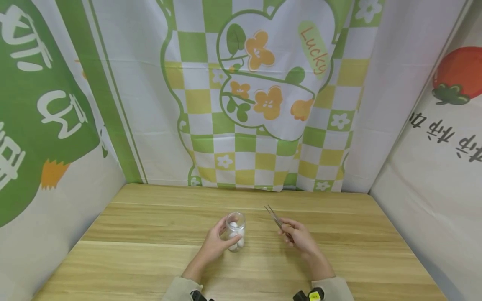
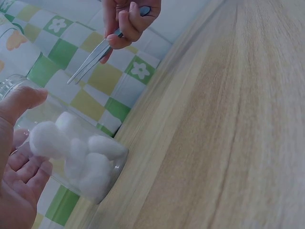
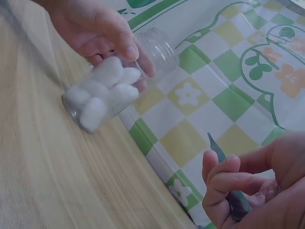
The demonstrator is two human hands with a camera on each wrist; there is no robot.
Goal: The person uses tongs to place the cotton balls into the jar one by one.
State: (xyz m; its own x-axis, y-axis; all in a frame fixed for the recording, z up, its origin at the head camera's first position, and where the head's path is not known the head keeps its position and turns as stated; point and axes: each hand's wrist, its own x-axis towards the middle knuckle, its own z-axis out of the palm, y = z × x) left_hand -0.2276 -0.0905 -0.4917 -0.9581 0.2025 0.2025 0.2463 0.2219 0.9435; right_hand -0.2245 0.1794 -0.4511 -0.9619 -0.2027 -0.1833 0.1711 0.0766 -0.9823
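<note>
A clear glass jar (image 1: 236,217) stands upright on the wooden table, its mouth uncovered. White cotton balls (image 2: 95,170), several of them, fill its lower part. My left hand (image 1: 214,246) holds the jar from the left side, thumb across the front and fingers around the back. To the right of the jar, my right hand (image 1: 300,239) grips a pair of metal tweezers (image 1: 276,218) above the table. The tips of the tweezers are apart with nothing between them and point away from me, up and to the left. In the right wrist view the fingers hide part of the tweezers.
The wooden table (image 1: 158,225) has rounded far corners. Behind it hangs a green, yellow and white checked cloth (image 1: 235,163) with a flower print. Printed cloth also covers the left wall (image 1: 75,200) and the right wall (image 1: 425,179).
</note>
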